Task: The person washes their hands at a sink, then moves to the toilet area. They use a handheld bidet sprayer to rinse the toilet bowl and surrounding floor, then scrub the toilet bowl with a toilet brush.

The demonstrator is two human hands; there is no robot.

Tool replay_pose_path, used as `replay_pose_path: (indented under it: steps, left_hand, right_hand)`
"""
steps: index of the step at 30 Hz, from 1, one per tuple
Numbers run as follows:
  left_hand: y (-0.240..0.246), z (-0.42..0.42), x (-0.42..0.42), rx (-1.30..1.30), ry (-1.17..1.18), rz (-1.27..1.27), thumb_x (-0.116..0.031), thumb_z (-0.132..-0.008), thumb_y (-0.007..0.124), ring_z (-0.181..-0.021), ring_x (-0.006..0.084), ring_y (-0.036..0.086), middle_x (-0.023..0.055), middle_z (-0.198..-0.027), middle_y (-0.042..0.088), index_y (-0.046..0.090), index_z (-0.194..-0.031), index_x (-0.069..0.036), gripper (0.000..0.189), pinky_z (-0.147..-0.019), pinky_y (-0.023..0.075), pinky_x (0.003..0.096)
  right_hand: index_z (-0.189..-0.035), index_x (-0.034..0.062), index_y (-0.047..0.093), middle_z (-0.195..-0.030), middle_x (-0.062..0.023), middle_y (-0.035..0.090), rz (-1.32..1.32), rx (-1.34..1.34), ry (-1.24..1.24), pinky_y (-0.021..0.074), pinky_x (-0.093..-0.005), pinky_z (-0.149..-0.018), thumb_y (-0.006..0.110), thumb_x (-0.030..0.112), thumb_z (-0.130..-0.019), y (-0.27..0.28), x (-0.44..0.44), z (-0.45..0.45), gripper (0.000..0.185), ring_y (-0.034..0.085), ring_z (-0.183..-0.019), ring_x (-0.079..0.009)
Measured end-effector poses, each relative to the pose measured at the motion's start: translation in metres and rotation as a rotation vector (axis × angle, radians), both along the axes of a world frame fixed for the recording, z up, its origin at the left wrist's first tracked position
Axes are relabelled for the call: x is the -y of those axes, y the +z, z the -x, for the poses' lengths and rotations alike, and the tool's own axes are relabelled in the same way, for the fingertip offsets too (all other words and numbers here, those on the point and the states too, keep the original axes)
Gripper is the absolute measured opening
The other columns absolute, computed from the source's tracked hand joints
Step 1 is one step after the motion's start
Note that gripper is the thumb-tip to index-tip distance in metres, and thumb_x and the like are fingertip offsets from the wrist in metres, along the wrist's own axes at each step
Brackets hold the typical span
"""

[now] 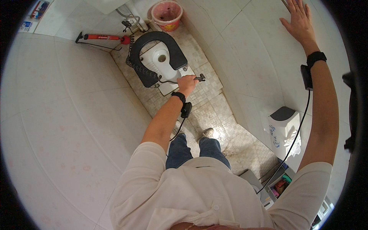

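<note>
My left hand point(187, 84) is closed around a black hand-held spray nozzle point(200, 77), whose head points right. From the nozzle a black coiled hose point(140, 68) runs over the left side of a black horseshoe-shaped toilet seat point(156, 36) and up towards the back corner. Beneath that raised seat lies a white ceramic squat toilet point(166, 64) with a round drain hole. At the upper right, my right hand point(300, 24) lies flat with fingers spread against the tiled wall point(258, 37) and holds nothing.
A pink bucket point(167, 14) stands in the back corner beside pipes and a valve point(126, 24). Against the left wall leans a red drain pump point(103, 37). A white tissue dispenser point(283, 123) hangs on the right wall. An open compartment point(280, 185) holds colourful items at lower right.
</note>
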State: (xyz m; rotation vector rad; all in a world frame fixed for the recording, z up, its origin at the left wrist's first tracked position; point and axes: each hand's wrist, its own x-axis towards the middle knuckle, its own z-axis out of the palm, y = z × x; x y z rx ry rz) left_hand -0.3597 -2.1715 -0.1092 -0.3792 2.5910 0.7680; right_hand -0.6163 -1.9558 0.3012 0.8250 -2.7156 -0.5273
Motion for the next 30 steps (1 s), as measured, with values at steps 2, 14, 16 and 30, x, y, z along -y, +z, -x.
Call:
replay_pose_path:
  steps: [2, 14, 16, 30]
  left_hand:
    - [0.003, 0.002, -0.003, 0.009, -0.005, 0.025, -0.036, -0.089, 0.061, -0.084, 0.0271, 0.063, 0.0032, -0.084, 0.067, 0.069, -0.096, -0.018, 0.021, -0.075, 0.038, 0.0473]
    - [0.014, 0.019, -0.009, -0.172, 0.091, 0.097, -0.033, -0.091, 0.059, -0.085, 0.0296, 0.063, 0.0074, -0.083, 0.067, 0.068, -0.092, -0.015, 0.02, -0.072, 0.039, 0.049]
    - [0.016, 0.026, -0.006, -0.171, 0.095, 0.085, -0.034, -0.091, 0.059, -0.086, 0.0296, 0.064, 0.0077, -0.084, 0.067, 0.068, -0.094, -0.015, 0.021, -0.072, 0.0395, 0.0495]
    - [-0.013, -0.007, -0.013, 0.12, -0.193, -0.18, -0.04, -0.09, 0.06, -0.091, 0.0257, 0.063, 0.0052, -0.093, 0.068, 0.069, -0.107, -0.02, 0.028, -0.083, 0.0397, 0.052]
  right_hand:
    - [-0.149, 0.0004, 0.013, -0.156, -0.0222, 0.01, 0.009, 0.005, -0.009, 0.0026, -0.0471, -0.119, 0.074, 0.026, -0.076, 0.0, 0.0, -0.001, 0.099, 0.002, -0.146, -0.0369]
    - [-0.15, 0.0021, 0.013, -0.156, -0.0222, 0.01, 0.024, -0.111, 0.109, 0.0025, -0.0483, -0.119, 0.075, 0.025, -0.074, -0.012, -0.01, 0.007, 0.101, 0.003, -0.146, -0.0368]
    - [-0.15, 0.0019, 0.013, -0.156, -0.0222, 0.01, 0.02, -0.121, 0.126, 0.0026, -0.0482, -0.119, 0.075, 0.024, -0.074, -0.012, -0.01, 0.007, 0.101, 0.003, -0.146, -0.037]
    - [-0.15, 0.0015, 0.012, -0.156, -0.0218, 0.009, 0.003, -0.082, 0.058, 0.0014, -0.0476, -0.119, 0.074, 0.025, -0.075, -0.008, -0.002, 0.0, 0.101, 0.001, -0.146, -0.0365]
